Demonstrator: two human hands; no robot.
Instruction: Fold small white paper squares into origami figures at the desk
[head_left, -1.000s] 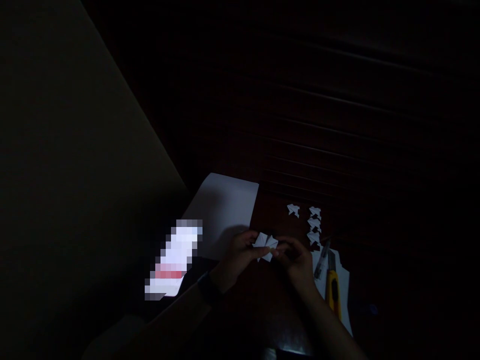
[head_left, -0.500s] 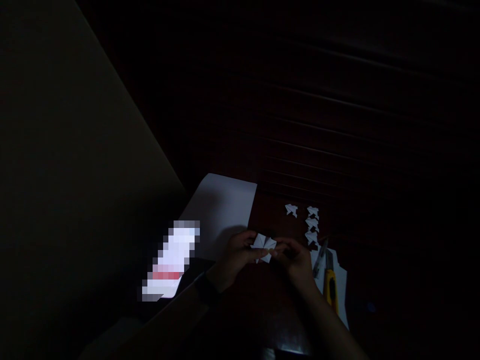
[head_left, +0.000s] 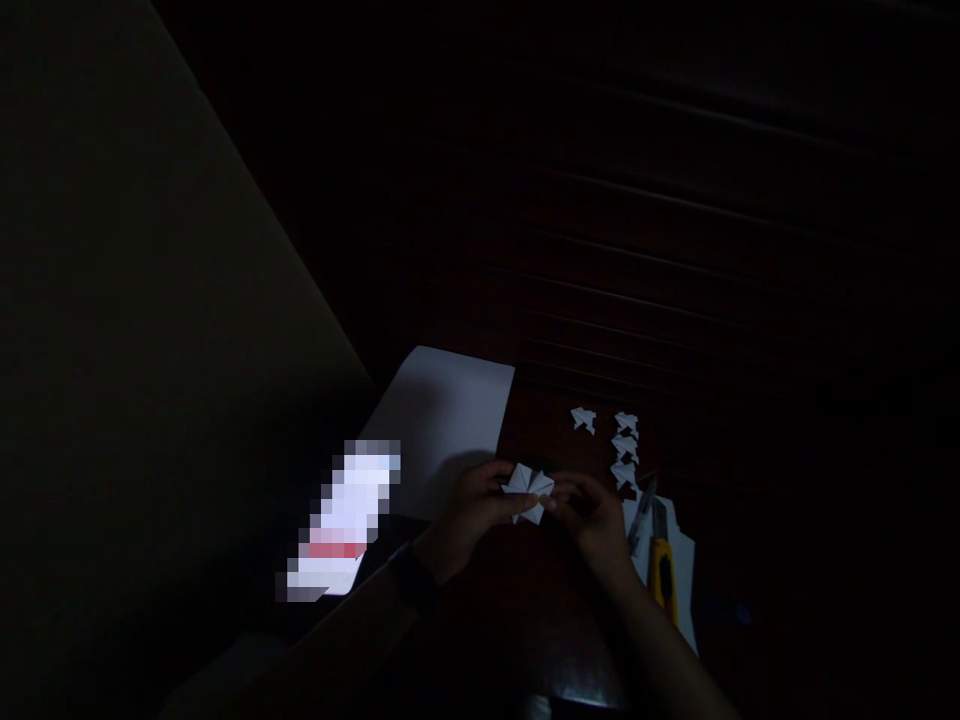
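A small folded piece of white paper, creased with several flaps, is held up between both hands over the dark table. My left hand, a dark band at its wrist, pinches it from the left with the thumb across its front. From the right, my right hand grips its lower right edge between thumb and fingers. Parts of the fingers behind the paper are hidden. Beyond my right hand several folded paper figures lie on the table: one folded paper figure apart, the others in a column with this folded figure in its middle.
A large white sheet lies behind my left hand. A bright phone-like screen, pixelated, is at the left. On paper sheets at the right rest a yellow utility knife and a pen. The scene is very dark.
Hardly anything differs. Both hands keep their hold on the folded paper, with only a very slight shift of the paper and the right thumb.
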